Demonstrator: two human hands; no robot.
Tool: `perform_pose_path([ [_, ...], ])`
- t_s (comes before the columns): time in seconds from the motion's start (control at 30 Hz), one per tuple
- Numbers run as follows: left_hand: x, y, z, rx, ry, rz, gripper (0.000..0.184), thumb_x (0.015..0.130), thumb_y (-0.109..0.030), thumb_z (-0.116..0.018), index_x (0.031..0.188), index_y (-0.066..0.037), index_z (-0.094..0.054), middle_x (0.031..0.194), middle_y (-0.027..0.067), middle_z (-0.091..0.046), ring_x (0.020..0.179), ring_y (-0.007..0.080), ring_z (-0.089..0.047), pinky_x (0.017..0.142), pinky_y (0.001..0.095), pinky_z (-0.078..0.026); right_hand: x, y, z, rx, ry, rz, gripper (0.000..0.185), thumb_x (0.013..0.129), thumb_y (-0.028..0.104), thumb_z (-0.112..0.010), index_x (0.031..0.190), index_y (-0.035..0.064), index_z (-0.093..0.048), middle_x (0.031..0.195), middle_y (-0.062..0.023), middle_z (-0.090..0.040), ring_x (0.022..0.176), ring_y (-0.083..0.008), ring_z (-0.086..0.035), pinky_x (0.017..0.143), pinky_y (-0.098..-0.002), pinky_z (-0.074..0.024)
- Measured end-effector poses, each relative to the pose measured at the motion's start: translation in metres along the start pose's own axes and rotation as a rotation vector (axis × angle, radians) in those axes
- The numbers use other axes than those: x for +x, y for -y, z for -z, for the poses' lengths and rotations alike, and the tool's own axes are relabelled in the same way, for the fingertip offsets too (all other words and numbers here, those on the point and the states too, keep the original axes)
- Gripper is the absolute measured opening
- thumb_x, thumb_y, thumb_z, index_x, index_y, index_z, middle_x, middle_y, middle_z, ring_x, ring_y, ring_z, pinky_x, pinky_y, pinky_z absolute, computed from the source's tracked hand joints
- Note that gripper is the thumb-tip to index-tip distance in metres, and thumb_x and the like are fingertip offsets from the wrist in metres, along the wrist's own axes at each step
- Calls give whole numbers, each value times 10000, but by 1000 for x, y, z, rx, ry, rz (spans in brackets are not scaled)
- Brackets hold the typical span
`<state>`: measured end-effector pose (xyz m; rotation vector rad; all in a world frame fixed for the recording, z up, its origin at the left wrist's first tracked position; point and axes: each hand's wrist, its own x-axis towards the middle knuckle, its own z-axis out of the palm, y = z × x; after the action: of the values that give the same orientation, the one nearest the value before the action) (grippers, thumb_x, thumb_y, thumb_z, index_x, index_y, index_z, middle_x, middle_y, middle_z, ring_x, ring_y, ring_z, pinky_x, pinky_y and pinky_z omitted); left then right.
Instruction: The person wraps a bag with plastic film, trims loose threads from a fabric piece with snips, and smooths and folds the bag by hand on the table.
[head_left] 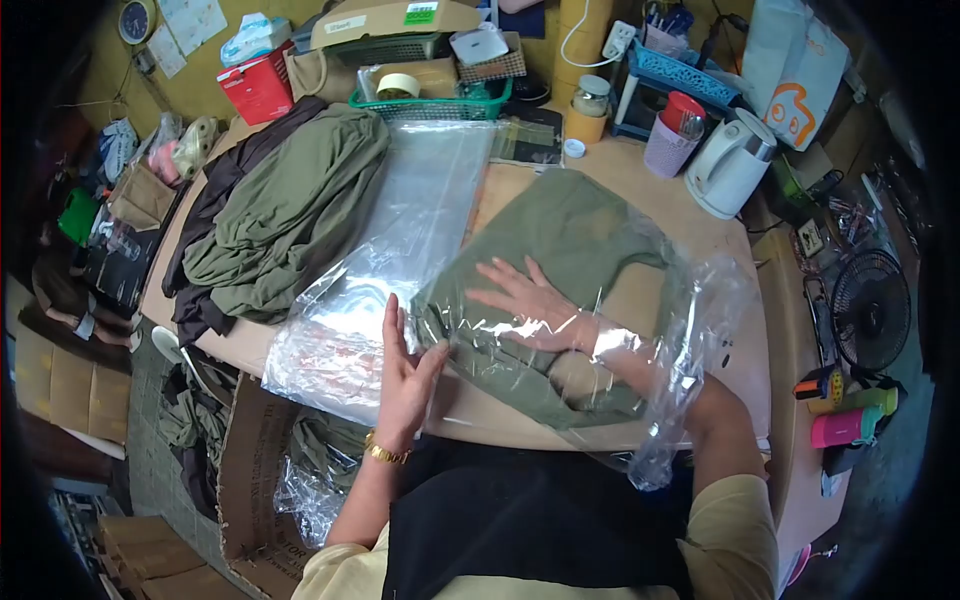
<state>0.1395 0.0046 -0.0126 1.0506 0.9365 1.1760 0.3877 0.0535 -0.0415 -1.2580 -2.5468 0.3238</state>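
Note:
An olive green garment (pixel 560 225) lies on the table inside a clear plastic bag (pixel 700 300), whose crumpled end is at the right. My right hand (pixel 530 305) reaches inside the bag, its fingers spread flat on the garment. At the bag's left edge, my left hand (pixel 405 365) is upright with fingers extended and the thumb against the plastic; whether it pinches the film is hard to see. Beside it, a stack of clear bags (pixel 420 190) lies flat. Farther left is a heap of olive green cloth (pixel 290 210) on dark cloth (pixel 205 215).
Along the back stand a green basket (pixel 440 108), a red box (pixel 255 85), a jar (pixel 590 95), a pink cup (pixel 668 145) and a white kettle (pixel 730 165). A black fan (pixel 870 305) is at the right. Below the table's left edge sits an open cardboard box (pixel 250 480).

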Motion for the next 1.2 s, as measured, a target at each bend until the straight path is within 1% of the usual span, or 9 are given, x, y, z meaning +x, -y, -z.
perform_pose_path([
  [0.13,-7,-44,0,1185,-53,-629,761,873,-287,-710,1517,-85,-358,1596,300,-166,1452,480,-249,1137,530,-302,-18,7,38,-89,-4,-128,680,900,438,-642,1510,295,-379,1622,-163,-175,1496,-453,-94,1098,-767,-71],
  [0.33,-16,-33,-48,1244,857,-460,638,920,-374,-626,1462,-88,-448,1556,235,-327,1463,401,-282,1177,549,-213,-65,11,31,-209,158,-460,759,914,521,-606,1558,291,-278,1632,-227,-41,1483,-506,0,1079,-778,-95],
  [0.47,30,-55,-56,1207,598,-721,435,953,-262,-583,1317,-27,-549,1347,248,-541,1305,426,-467,1077,562,-344,-59,-11,12,-220,35,-350,730,909,654,-510,1535,320,-338,1626,-216,-123,1484,-476,-89,1062,-775,-138],
  [0.57,117,-43,-46,1388,170,-478,351,969,-182,-509,1182,84,-595,1175,301,-608,1076,471,-588,938,479,-482,-58,-16,5,-256,31,-340,744,905,682,-484,1537,322,-327,1623,-209,-148,1482,-472,-104,1064,-775,-138],
  [0.63,174,-22,-33,1523,227,-226,370,968,-284,-507,907,44,-666,982,292,-662,950,451,-632,887,502,-503,-55,-13,9,-262,39,-349,756,899,710,-457,1538,328,-323,1620,-196,-168,1481,-464,-127,1062,-772,-147],
  [0.77,224,-4,-20,1453,184,-103,520,942,-455,-553,832,35,-689,834,235,-686,797,381,-667,768,469,-535,-56,-10,14,-242,102,-375,751,916,673,-486,1549,320,-288,1631,-189,-106,1497,-452,-52,1099,-754,-117],
  [0.83,228,-10,-16,1120,390,375,660,878,-585,-613,937,65,-712,891,182,-703,760,283,-664,680,411,-527,-58,-10,14,-252,90,-367,751,917,676,-481,1550,322,-284,1631,-189,-112,1497,-449,-60,1104,-750,-117],
  [1.1,195,-25,-37,1333,393,223,632,869,-517,-679,1140,53,-686,1075,146,-711,948,239,-672,794,341,-520,-52,-28,11,-263,75,-189,770,899,692,-497,1551,343,-282,1638,-149,-139,1505,-419,-90,1120,-728,-126],
  [1.2,194,-14,-24,1002,372,207,524,870,-405,-707,1067,79,-687,968,148,-719,846,219,-671,756,356,-512,-54,-23,21,-247,60,-160,694,933,649,-480,1517,288,-375,1612,-169,-224,1501,-393,-149,1149,-673,-157],
])
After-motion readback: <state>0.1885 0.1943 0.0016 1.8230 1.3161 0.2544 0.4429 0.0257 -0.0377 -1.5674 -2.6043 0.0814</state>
